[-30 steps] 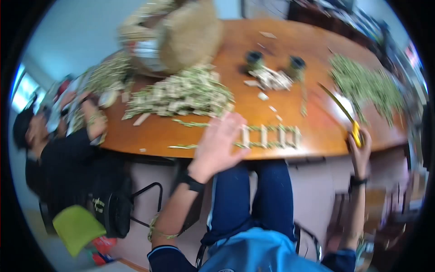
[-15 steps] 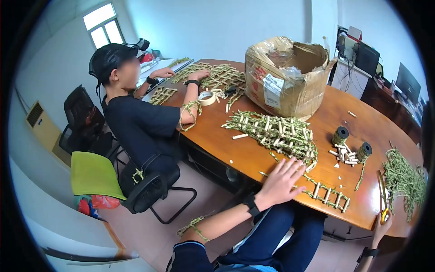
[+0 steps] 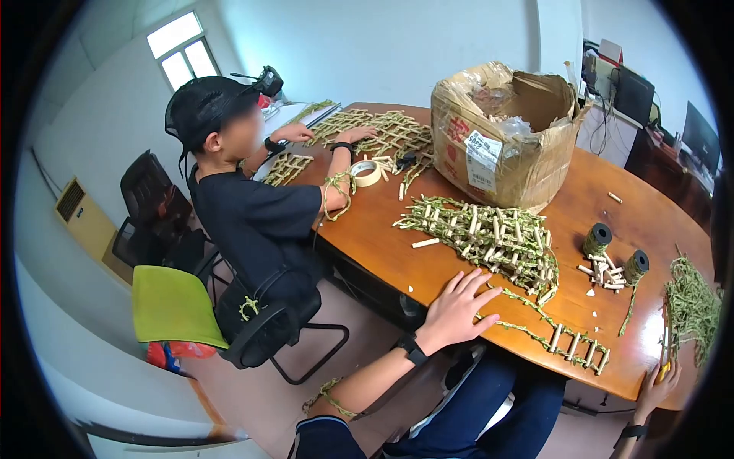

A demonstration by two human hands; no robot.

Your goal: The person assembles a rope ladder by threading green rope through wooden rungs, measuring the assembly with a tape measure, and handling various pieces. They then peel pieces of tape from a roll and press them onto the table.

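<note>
My left hand [image 3: 457, 312] rests at the table's near edge with fingers spread, holding nothing, over the loose ends of a small rope ladder [image 3: 572, 343]. That ladder has green leafy cord sides and several pale wooden rungs at its right end. At the far right, my right hand [image 3: 657, 384] is closed on yellow-handled scissors [image 3: 664, 372], whose blades point away from me on the tabletop; its fingers show only partly. Beyond my left hand lies a pile of finished-looking ladders [image 3: 489, 236]. A heap of cut green cord [image 3: 692, 310] lies beside the scissors.
Two spools of green cord [image 3: 597, 239] stand by loose wooden sticks [image 3: 605, 274]. A large torn cardboard box [image 3: 501, 145] occupies the table [image 3: 375, 233]. At left a co-worker [image 3: 256, 206] handles more ladders [image 3: 386, 130], near a tape roll [image 3: 367, 174].
The view has shifted, so the scene sits further right and slightly lower. My left hand has slid left along the ladder's cords, uncovering more of them. My right hand still holds the scissors.
</note>
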